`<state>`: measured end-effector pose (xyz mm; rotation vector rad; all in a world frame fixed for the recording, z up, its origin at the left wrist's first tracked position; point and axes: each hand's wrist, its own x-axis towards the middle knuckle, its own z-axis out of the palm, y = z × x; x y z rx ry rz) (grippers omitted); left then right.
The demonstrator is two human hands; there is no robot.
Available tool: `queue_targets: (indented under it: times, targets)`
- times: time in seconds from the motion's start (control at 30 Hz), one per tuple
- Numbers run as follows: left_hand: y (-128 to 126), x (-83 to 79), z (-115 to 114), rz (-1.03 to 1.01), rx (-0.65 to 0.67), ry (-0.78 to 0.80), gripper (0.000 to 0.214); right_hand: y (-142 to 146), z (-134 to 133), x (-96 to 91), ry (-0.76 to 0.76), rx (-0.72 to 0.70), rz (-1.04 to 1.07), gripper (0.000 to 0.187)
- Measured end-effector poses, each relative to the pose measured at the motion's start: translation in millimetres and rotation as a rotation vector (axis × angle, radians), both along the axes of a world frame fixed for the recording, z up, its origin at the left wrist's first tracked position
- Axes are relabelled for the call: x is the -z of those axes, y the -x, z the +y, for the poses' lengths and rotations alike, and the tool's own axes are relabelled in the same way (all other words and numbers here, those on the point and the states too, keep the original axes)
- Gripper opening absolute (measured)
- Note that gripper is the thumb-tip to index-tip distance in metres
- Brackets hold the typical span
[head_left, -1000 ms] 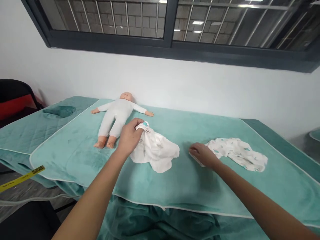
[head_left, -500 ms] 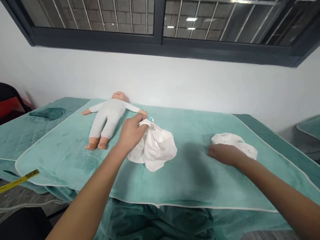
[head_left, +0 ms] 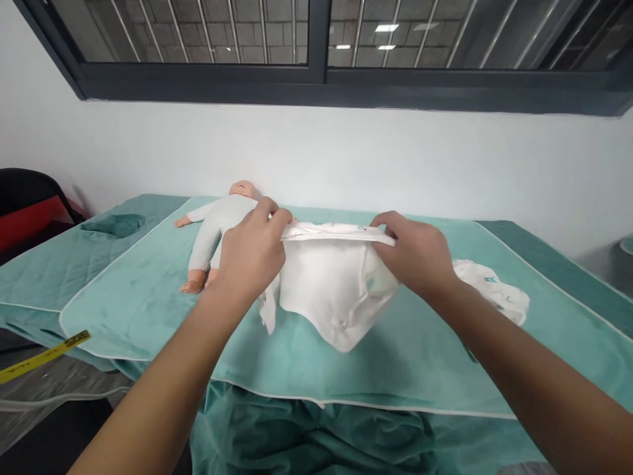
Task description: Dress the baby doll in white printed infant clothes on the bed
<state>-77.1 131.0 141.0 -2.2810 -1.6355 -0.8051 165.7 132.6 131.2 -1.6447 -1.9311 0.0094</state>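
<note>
A white baby garment (head_left: 331, 284) hangs stretched between my two hands above the mat, its top edge pulled nearly straight. Small printed marks show along that edge. My left hand (head_left: 254, 251) pinches the left end, and a loose strip of the cloth dangles beneath it. At the other end, my right hand (head_left: 415, 254) grips the edge between thumb and fingers. A baby doll (head_left: 222, 218) in a white suit lies on its back behind my left hand, which hides part of it. Beyond my right forearm lies a folded white printed cloth item (head_left: 494, 290), partly covered.
A light green plush mat (head_left: 148, 316) with white piping covers the bed. The white wall (head_left: 346, 158) and dark window frame (head_left: 316, 86) rise behind. At the left are a yellow strip (head_left: 44, 357), a pale cable (head_left: 59, 399) and a black and red chair (head_left: 34, 211).
My right hand has moved left from beside the folded cloth item and taken hold of the garment. The garment, bunched under my left hand before, is now lifted and spread between both hands.
</note>
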Motion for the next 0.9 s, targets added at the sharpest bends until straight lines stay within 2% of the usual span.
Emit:
queue_targets:
  times: [0.1,0.2,0.3,0.4,0.53,0.63,0.7,0.8,0.9]
  targets:
    - [8,2.2,3,0.020,-0.137,-0.042,0.036,-10,-2,-5.7,-0.090,0.061,-0.085,0.018]
    - [12,3.2,3,0.012,-0.230,-0.074,0.038,-20,-5,-3.8,-0.164,0.086,-0.139,0.021]
    - [17,5.5,3,-0.039,-0.258,-0.082,0.040,-32,-5,0.6,-0.207,0.129,-0.153,0.025]
    - [25,9.3,5,-0.144,-0.227,-0.076,0.034,-45,-3,3.1,-0.202,0.124,-0.048,0.026]
    - [38,12.6,7,-0.330,-0.102,0.082,0.023,-56,-4,2.3,-0.001,0.205,0.232,0.020]
    - [48,14.5,7,-0.388,-0.078,0.262,0.020,-61,-6,1.1,0.102,0.265,0.282,0.018]
    - [54,17.5,11,-0.329,-0.091,0.369,0.022,-65,-5,1.9,0.200,0.269,0.229,0.018]
    - [56,26.3,25,-0.131,-0.146,0.511,0.025,-74,5,7.9,0.391,0.234,0.045,0.018]
    - [45,41.6,44,-0.002,-0.204,0.483,0.025,-76,21,21.3,0.474,0.213,-0.165,0.024]
